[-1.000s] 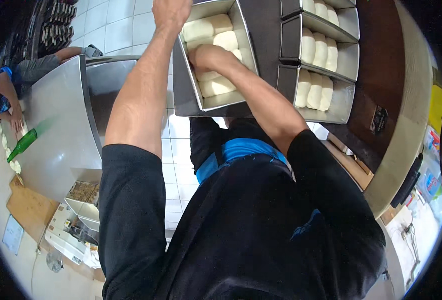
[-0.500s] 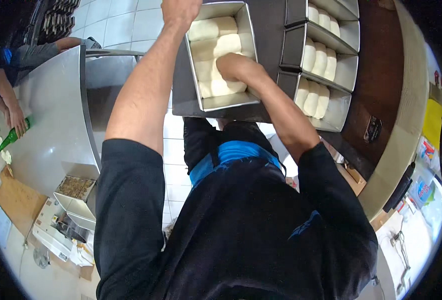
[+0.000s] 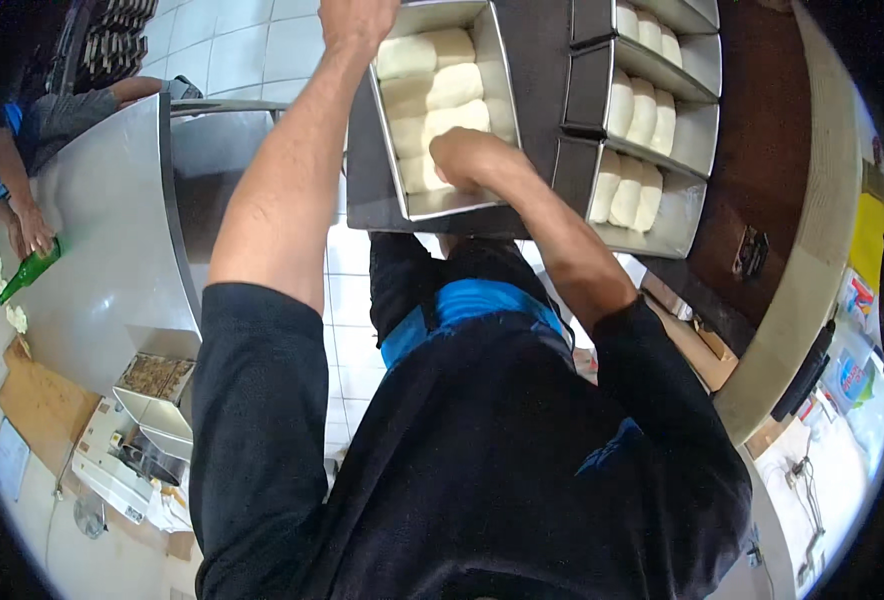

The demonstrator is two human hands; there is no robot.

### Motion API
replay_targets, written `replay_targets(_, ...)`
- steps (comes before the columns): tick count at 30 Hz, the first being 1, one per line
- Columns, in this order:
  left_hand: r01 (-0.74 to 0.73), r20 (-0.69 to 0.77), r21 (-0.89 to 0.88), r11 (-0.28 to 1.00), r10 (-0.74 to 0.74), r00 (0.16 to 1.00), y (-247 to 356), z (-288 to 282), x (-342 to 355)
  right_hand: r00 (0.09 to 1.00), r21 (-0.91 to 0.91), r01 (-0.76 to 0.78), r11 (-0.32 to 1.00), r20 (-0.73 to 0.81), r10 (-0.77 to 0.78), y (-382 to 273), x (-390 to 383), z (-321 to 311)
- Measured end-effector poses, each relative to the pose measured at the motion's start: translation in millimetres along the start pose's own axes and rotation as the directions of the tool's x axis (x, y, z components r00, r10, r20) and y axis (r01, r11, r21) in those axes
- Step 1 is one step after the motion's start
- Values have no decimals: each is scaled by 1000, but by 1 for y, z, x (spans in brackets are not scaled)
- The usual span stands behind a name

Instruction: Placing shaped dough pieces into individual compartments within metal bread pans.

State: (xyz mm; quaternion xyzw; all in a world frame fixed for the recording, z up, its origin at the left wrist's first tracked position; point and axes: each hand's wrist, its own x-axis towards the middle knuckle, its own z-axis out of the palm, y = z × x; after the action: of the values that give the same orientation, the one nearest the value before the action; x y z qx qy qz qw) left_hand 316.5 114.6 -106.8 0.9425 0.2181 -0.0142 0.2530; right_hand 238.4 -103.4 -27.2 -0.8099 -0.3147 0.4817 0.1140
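Note:
A metal loaf pan (image 3: 408, 202) holding several pale dough pieces (image 3: 452, 86) lies on a dark tray (image 3: 539, 92). My left hand (image 3: 357, 22) is at the pan's far left corner, its fingers largely out of frame at the top edge. My right hand (image 3: 462, 158) is down inside the pan on the nearer dough, its fingers curled and partly hidden. More metal pans (image 3: 695, 130) stand in a column to the right, each with dough pieces (image 3: 638, 107) side by side.
A co-worker's hand (image 3: 34, 227) is on a green bottle (image 3: 34, 268) beside dough strips on the steel table (image 3: 112, 200) at left. A wooden board (image 3: 42, 400) and a white machine (image 3: 117, 460) sit at lower left. A pale counter edge (image 3: 807, 300) curves along the right.
My right hand has moved from the pan's left side rightward and toward me. My left hand has shifted slightly right. The co-worker's hand has come onto the green bottle.

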Motion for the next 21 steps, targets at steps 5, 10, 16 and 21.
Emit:
replay_targets(5, -202, 167, 266, 943, 162, 973, -6, 0, 10, 998, 53, -36, 998, 44, 34, -8, 3, 11)
replay_targets(10, -80, 67, 246, 966, 66, 996, 9, -4, 4, 995, 119, -79, 990, 66, 71, -4, 8, 9)
replay_targets(16, 23, 14, 60, 998, -24, 1000, 9, -9, 0, 984, 56, -169, 984, 58, 166, -4, 40, 45)
replay_targets(21, -84, 58, 228, 970, 72, 996, 22, -20, -4, 996, -59, 30, 998, 82, -25, -17, 38, 32)
